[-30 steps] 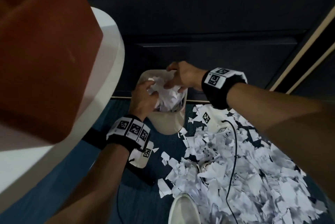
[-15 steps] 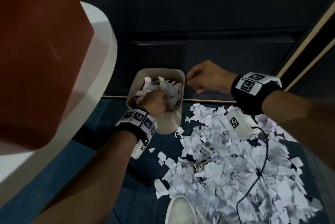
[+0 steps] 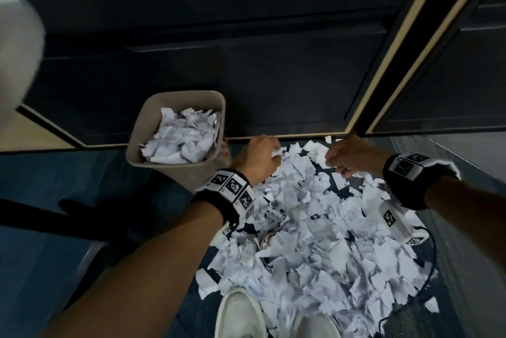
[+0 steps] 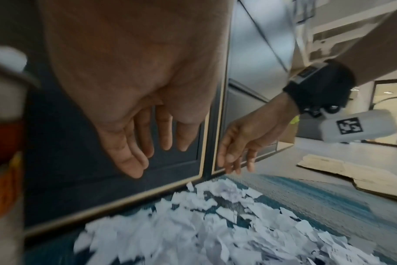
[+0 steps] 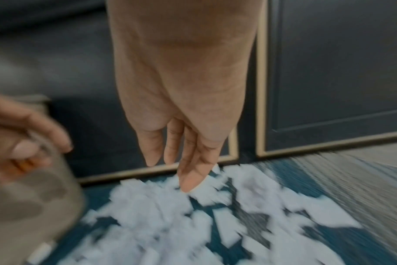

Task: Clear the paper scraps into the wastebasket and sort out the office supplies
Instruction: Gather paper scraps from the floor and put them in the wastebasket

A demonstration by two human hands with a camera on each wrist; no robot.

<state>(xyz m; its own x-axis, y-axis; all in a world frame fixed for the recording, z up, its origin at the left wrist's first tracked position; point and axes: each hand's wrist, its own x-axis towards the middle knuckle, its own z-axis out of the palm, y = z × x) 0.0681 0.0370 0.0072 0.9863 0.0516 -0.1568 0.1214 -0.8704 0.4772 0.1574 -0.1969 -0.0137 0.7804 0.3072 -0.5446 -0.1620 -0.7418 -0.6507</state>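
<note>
Both sets of fingers are straight and loosely spread, pointing down, nothing held in either. The left hand [image 3: 257, 158] has come out of the beige plastic wastebasket [image 3: 142, 158], where half a second ago it was pressing a load down, and now hangs just beside the basket's right wall. The right hand [image 3: 353, 158] has dropped from the wall trim to the far edge of the heap of torn white paper scraps [image 3: 315, 241] on the blue carpet. Its fingertips [image 5: 190, 184] look to be brushing the top pieces, though that wrist view is smeared by motion, so contact is a guess.

So that's one load delivered! The basket sits left of the heap, white paper up near its rim. The heap itself stays big, spreading from the dark panelled wall [image 3: 273, 77] back to the white shoes [image 3: 239, 313]. Next handful looks imminent; office supplies aren't visible yet.
</note>
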